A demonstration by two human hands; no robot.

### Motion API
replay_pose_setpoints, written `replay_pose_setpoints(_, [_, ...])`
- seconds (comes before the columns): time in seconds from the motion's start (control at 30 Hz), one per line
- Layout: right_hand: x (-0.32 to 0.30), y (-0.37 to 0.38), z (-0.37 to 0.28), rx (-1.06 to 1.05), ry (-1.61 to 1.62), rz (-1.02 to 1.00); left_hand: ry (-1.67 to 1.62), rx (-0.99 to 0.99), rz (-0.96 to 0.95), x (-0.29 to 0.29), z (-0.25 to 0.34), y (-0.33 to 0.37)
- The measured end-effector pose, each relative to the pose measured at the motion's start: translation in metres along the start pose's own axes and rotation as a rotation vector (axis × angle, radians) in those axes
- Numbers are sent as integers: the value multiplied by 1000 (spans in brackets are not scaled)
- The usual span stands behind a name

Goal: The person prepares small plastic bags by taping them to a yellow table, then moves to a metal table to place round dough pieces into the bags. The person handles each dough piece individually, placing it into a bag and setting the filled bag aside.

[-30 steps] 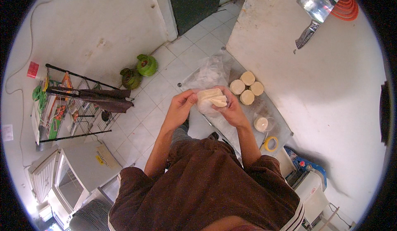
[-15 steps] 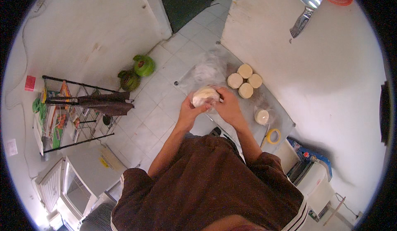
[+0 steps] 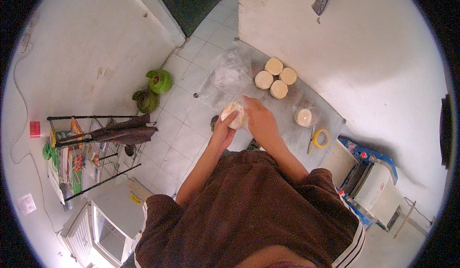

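Note:
My left hand is closed round a pale, round, cake-like block in clear plastic wrap, with the thumb lying across its top. Close against the block's right side is my right hand; one finger points up and left, while the others are hidden or blurred, so its grip cannot be made out. On the grey table beyond it stand several bare, cream-coloured round blocks in a cluster. To the right another round block sits in a clear plastic bag.
Clear plastic bags lie at the table's far left. A yellow tape roll rests near the right edge beside a cutter-like tool. Green gas cylinders stand by the left wall, near a wire rack. A blue-and-white machine sits at right.
My right hand has come off the top of the wrapped block and moved to its right side. The left hand still holds the block. The whole view has shifted slightly.

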State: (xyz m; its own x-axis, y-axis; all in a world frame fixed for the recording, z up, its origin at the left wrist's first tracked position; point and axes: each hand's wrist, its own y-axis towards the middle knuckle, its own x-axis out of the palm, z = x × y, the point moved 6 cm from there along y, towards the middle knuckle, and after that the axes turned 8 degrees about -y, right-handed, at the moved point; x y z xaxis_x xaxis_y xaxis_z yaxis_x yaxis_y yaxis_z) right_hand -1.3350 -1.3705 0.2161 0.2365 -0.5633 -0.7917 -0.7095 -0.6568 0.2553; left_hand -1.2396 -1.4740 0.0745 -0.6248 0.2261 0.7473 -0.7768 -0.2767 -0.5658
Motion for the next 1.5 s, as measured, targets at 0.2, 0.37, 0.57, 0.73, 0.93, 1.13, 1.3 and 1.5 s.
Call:
replay_pose_setpoints(0.2, [36, -46, 101, 514, 54, -277, 19, -80, -47, -26, -47, 41])
replay_pose_setpoints(0.37, [73, -74, 146, 496, -2, -216, 68, -150, -53, -47, -95, 69])
replay_pose_setpoints(0.57, [60, -96, 168, 419, -140, 0, 11, -197, -62, -55, -147, 101])
replay_pose_setpoints(0.73, [55, -105, 189, 405, -168, -1, 234, -37, 37, -58, -164, 102])
replay_pose_setpoints(0.93, [55, -114, 208, 344, -173, -63, 1031, 301, 445, -46, -137, 72])
replay_pose_setpoints(1.13, [51, -105, 202, 373, -183, -42, 1438, 525, 240, 16, -137, 85])
replay_pose_setpoints(1.3, [49, -109, 196, 529, -211, -110, 1562, 300, 109, 21, -143, 113])
replay_pose_setpoints(1.5, [53, -111, 194, 552, -208, -54, 1738, 498, 97, 12, -141, 141])
